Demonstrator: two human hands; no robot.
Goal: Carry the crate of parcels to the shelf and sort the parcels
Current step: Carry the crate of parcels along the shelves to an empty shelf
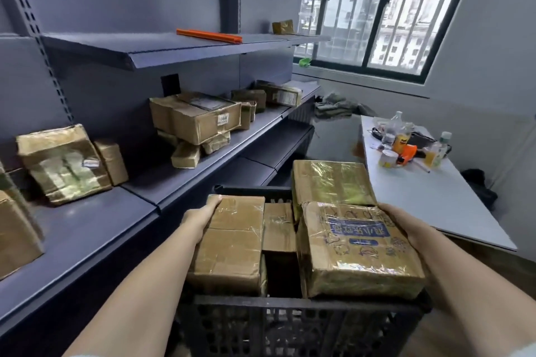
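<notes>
The black crate [290,324], long axis running near to far, holds taped cardboard parcels [229,243]; left hand [203,213] and right hand [397,217] rest apart on parcels at its sides.

Bare shelf [87,229] stretch lies open between the leaning parcel [62,164] and stacked boxes [197,120]

Black lattice crate [290,324] brims with taped brown parcels [356,249], seemingly touching the grey shelf [95,229].
</notes>
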